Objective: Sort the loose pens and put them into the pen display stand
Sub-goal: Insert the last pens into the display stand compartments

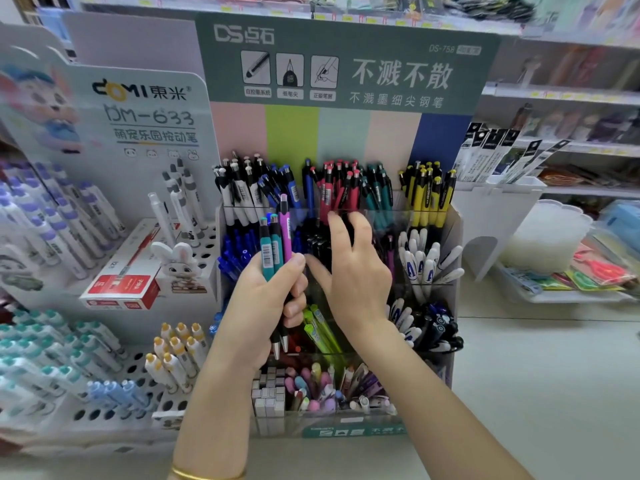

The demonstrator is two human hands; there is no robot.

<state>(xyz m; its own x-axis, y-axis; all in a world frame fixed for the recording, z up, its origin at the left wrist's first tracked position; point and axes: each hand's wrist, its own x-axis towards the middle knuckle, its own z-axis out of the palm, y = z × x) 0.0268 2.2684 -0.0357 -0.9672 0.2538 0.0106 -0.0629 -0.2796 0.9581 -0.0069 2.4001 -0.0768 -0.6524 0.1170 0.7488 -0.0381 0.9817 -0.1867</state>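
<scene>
Teal pens [270, 252] x2 + one purple pen [286, 232] bunched upright in left hand [266, 303], clicker ends up, tips down; fingers and thumb curled round the barrels, held just in front of pen display stand [454, 237]. Right hand [356, 275] holds nothing: fingers loosely spread, tips over black pens [317, 242] in a 2nd-row compartment, thumb pointing toward left hand. Stand sits on white bench [536, 393]. Gold bangle [204, 474] on left wrist.
</scene>
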